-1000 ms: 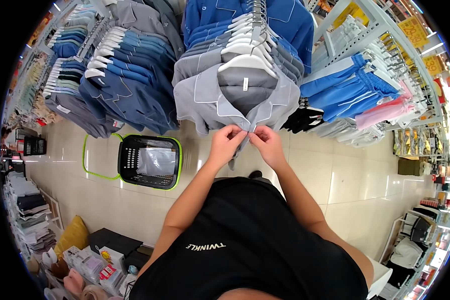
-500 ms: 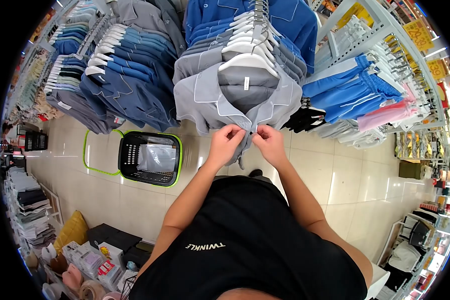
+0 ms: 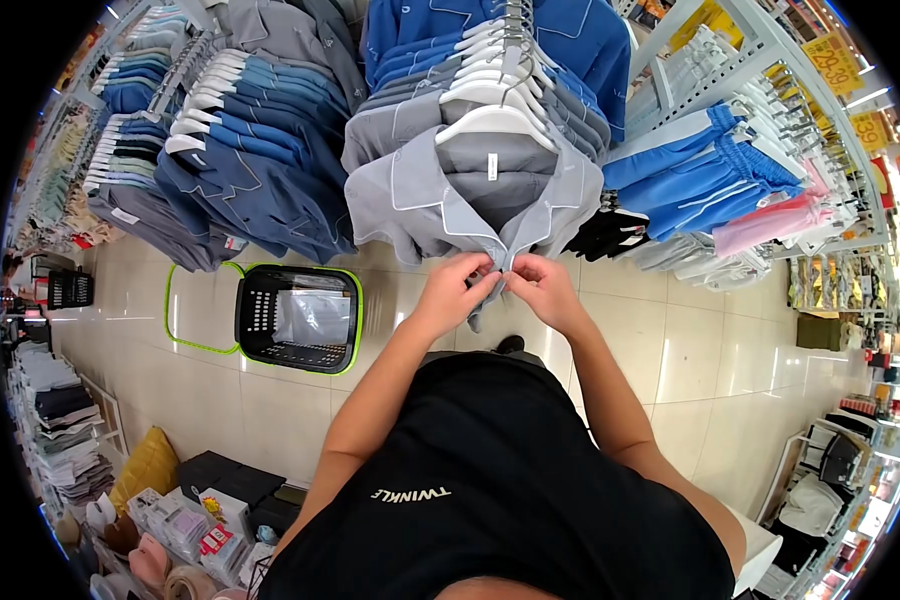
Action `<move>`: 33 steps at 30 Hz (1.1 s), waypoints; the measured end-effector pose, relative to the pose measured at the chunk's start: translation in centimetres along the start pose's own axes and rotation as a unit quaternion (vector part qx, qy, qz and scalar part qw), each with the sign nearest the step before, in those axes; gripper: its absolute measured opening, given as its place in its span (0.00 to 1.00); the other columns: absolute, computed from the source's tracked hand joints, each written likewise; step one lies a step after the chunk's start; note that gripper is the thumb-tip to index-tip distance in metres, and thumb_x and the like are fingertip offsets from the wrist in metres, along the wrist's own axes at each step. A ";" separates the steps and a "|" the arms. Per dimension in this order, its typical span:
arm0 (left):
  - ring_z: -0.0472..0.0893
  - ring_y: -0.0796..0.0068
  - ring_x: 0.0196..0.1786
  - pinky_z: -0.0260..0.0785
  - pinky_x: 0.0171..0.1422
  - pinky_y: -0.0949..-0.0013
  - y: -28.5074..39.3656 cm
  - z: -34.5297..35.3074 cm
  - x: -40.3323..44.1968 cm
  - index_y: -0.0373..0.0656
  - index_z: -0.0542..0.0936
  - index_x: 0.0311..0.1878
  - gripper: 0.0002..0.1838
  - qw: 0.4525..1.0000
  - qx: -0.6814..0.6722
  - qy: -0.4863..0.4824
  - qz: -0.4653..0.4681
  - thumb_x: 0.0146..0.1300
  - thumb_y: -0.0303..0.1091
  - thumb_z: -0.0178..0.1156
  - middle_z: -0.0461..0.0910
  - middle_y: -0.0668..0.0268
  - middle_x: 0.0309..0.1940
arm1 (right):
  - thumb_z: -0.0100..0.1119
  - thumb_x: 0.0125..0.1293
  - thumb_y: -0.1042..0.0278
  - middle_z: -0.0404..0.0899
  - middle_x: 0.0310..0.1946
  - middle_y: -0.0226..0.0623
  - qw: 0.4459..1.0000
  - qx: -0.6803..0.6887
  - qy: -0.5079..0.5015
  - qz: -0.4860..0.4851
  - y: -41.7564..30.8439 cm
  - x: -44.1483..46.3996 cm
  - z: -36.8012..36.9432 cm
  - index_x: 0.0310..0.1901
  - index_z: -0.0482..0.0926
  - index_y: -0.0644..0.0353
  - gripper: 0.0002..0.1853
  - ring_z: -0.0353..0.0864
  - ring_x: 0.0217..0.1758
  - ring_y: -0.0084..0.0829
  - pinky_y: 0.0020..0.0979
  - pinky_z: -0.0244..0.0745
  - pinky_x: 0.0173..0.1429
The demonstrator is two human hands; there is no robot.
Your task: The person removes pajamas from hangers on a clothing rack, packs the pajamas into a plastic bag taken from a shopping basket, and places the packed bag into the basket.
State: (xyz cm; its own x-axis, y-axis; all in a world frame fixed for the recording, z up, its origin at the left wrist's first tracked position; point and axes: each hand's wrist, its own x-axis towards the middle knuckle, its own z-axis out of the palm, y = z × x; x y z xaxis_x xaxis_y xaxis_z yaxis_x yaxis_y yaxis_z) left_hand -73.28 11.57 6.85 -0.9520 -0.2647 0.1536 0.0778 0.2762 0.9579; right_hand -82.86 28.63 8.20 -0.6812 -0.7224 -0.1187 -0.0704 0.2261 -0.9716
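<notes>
In the head view, the left hand [image 3: 457, 292] and right hand [image 3: 542, 290] pinched the front edges of the gray shirt [image 3: 400, 195], which hung from a white hanger [image 3: 497, 124] at twelve o'clock. The black basket [image 3: 300, 318] sat on the floor [image 3: 630, 345] toward ten o'clock.

Tiled floor [image 3: 630, 345] (glossy, pale).

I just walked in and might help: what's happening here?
A person's left hand and right hand pinch the front edges of a gray collared shirt, just below its neckline. It hangs on a white hanger, in front of other shirts. A black shopping basket with a plastic packet inside stands on the floor.
</notes>
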 end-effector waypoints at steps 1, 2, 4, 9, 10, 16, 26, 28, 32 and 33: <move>0.80 0.70 0.35 0.71 0.41 0.69 0.0 -0.1 0.0 0.34 0.79 0.42 0.13 1.000 0.018 -0.010 0.009 0.58 0.31 0.67 0.81 0.61 0.33 | 0.60 0.65 0.72 0.78 0.28 0.29 1.000 0.000 0.000 0.000 -0.6 -0.1 0.0 0.36 0.77 0.68 0.07 0.73 0.31 0.17 0.25 0.71 0.37; 0.80 0.70 0.35 0.71 0.41 0.69 0.0 -0.1 0.1 0.34 0.79 0.42 0.13 1.000 0.017 -0.010 0.009 0.58 0.31 0.67 0.81 0.61 0.33 | 0.60 0.65 0.71 0.78 0.28 0.31 0.999 -0.027 0.009 -0.018 -1.3 -0.2 0.0 0.36 0.77 0.68 0.07 0.74 0.31 0.19 0.26 0.71 0.37; 0.80 0.70 0.35 0.71 0.40 0.69 0.3 -0.2 0.1 0.35 0.79 0.42 0.12 0.997 0.043 0.003 0.065 0.57 0.30 0.66 0.80 0.61 0.32 | 0.60 0.65 0.70 0.79 0.28 0.34 0.998 -0.054 0.018 -0.035 -2.3 -0.2 0.1 0.36 0.78 0.68 0.08 0.75 0.31 0.21 0.27 0.72 0.37; 0.79 0.70 0.35 0.71 0.41 0.70 0.9 -0.8 0.1 0.35 0.79 0.41 0.11 1.000 -0.003 -0.013 0.012 0.56 0.28 0.65 0.80 0.61 0.32 | 0.61 0.65 0.70 0.80 0.27 0.35 0.983 -0.151 0.046 -0.092 -2.2 0.0 -0.4 0.37 0.78 0.67 0.08 0.77 0.30 0.26 0.28 0.71 0.35; 0.78 0.71 0.34 0.70 0.41 0.70 1.3 -1.0 0.0 0.35 0.78 0.40 0.10 1.000 -0.014 -0.025 0.002 0.55 0.27 0.65 0.79 0.61 0.31 | 0.61 0.65 0.70 0.80 0.27 0.35 0.983 -0.151 0.046 -0.093 -1.8 0.2 -0.6 0.37 0.78 0.67 0.08 0.77 0.30 0.26 0.28 0.71 0.35; 0.73 0.85 0.34 0.66 0.39 0.77 -0.1 -0.1 -0.1 0.38 0.76 0.38 0.07 0.976 -0.203 0.030 -0.069 0.59 0.25 0.65 0.73 0.74 0.28 | 0.60 0.66 0.71 0.78 0.26 0.30 0.996 -0.016 0.080 -0.034 -1.1 0.8 -1.4 0.36 0.77 0.68 0.07 0.75 0.31 0.19 0.25 0.70 0.35; 0.70 0.86 0.33 0.65 0.38 0.79 -1.1 0.4 -0.1 0.40 0.73 0.38 0.10 0.960 -0.253 0.027 -0.120 0.59 0.24 0.67 0.72 0.75 0.30 | 0.57 0.69 0.72 0.77 0.32 0.26 0.988 0.152 0.008 0.000 -1.4 0.0 0.0 0.39 0.76 0.63 0.04 0.76 0.38 0.17 0.22 0.70 0.44; 0.72 0.86 0.34 0.66 0.39 0.78 -0.7 0.5 -0.1 0.39 0.74 0.39 0.11 0.960 -0.254 0.018 -0.116 0.59 0.25 0.67 0.73 0.74 0.31 | 0.57 0.69 0.72 0.77 0.32 0.26 0.985 0.171 0.005 0.002 -1.2 -0.1 0.2 0.39 0.76 0.63 0.04 0.76 0.38 0.17 0.22 0.70 0.44; 0.76 0.84 0.38 0.69 0.44 0.77 -0.1 0.7 -0.5 0.37 0.76 0.46 0.13 0.967 -0.235 0.018 -0.093 0.59 0.26 0.67 0.78 0.71 0.35 | 0.57 0.69 0.72 0.78 0.33 0.26 0.987 0.162 -0.001 -0.004 -0.9 -0.1 0.4 0.41 0.76 0.64 0.04 0.76 0.38 0.17 0.22 0.71 0.44; 0.77 0.83 0.38 0.70 0.45 0.76 0.0 0.6 -0.4 0.36 0.77 0.47 0.13 0.972 -0.218 0.022 -0.086 0.60 0.26 0.66 0.79 0.70 0.36 | 0.57 0.69 0.73 0.78 0.33 0.26 0.987 0.163 -0.001 -0.005 -0.9 -0.1 0.4 0.41 0.77 0.64 0.04 0.76 0.38 0.17 0.22 0.71 0.44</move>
State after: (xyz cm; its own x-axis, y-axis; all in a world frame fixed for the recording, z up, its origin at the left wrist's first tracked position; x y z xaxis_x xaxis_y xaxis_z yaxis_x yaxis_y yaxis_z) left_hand -73.04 12.29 6.68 -0.9491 -0.3145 -0.0177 0.0448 -0.1905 0.9807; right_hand -82.41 28.24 8.96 -0.6804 -0.7247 -0.1085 0.1608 -0.0031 -0.9870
